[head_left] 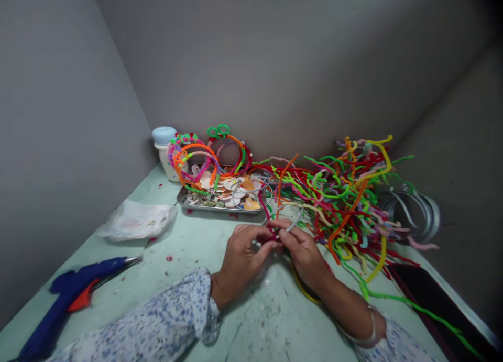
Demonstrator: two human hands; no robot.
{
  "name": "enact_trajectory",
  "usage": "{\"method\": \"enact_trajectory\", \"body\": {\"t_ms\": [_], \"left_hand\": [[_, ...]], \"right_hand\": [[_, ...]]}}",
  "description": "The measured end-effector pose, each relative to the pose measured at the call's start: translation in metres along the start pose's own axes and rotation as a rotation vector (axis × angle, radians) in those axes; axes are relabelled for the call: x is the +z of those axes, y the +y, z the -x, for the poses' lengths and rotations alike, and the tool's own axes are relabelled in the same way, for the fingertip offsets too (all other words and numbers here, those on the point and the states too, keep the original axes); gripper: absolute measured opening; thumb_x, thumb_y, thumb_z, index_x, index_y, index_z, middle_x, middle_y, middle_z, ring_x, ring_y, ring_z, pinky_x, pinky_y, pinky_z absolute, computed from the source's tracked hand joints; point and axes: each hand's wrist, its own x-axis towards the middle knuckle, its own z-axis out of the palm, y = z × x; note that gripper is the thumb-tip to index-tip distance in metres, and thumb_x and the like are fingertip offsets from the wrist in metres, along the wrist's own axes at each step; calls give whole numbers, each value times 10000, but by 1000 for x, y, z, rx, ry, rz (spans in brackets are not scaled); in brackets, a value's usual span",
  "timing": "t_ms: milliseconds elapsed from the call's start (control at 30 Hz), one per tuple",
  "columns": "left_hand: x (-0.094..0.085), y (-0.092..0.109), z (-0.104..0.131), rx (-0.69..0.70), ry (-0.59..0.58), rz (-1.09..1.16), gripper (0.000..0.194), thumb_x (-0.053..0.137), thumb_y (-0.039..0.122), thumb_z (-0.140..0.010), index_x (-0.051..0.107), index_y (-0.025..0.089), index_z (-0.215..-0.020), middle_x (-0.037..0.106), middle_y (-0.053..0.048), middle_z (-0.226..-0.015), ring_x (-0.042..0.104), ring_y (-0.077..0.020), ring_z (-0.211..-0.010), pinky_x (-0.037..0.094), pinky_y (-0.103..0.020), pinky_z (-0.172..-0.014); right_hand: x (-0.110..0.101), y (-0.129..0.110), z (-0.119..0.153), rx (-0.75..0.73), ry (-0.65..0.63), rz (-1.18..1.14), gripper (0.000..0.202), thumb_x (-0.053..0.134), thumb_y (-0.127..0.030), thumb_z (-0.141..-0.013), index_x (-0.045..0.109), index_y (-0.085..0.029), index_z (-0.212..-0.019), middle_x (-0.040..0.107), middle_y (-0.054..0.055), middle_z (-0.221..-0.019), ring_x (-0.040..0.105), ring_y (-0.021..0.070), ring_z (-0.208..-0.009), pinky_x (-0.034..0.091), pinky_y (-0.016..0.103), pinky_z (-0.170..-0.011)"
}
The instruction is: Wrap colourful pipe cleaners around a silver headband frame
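My left hand pinches a magenta pipe cleaner near the middle of the table. My right hand meets it fingertip to fingertip, closed on a thin grey-white headband that arches up beyond the fingers. The magenta strand rises from between both hands, and its lower end is hidden by the fingers. Just behind them an orange pipe cleaner stands up. Below my right hand a yellow curved strand lies on the table.
A metal tray of shells holds several colourful headbands. Behind it is a blue-lidded container. To the left are a plastic bag and a blue glue gun. A tangled pipe-cleaner pile, bare bands and a dark flat object occupy the right.
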Motion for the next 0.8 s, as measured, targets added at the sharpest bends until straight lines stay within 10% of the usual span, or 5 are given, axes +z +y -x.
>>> {"method": "enact_trajectory", "body": {"t_ms": [100,433,800], "left_hand": [[2,1,1,-30,-11,4,43,716,179,-798,677,196,-807,730,-18,-803,647,-181,-798,491,-324,-752],[-1,2,1,37,-8,27,59,723,179,-799,674,198,-827,728,-12,-789,645,-171,-762,484,-324,-740],[-2,2,1,104,-39,52,60,714,206,-820,681,201,-870,727,-23,-800,647,-172,-770,495,-322,-751]], "right_hand": [[2,-3,1,-14,-19,24,304,610,-472,-863,759,-241,-992,722,69,-1057,617,244,-1016,477,370,-886],[1,-1,9,-59,109,5,246,621,-458,-861,713,-235,-908,679,26,-805,570,154,-621,485,278,-594],[-1,-2,11,-143,-39,19,321,559,-451,-906,700,-268,-1129,690,78,-1110,637,258,-1036,497,391,-905]]}}
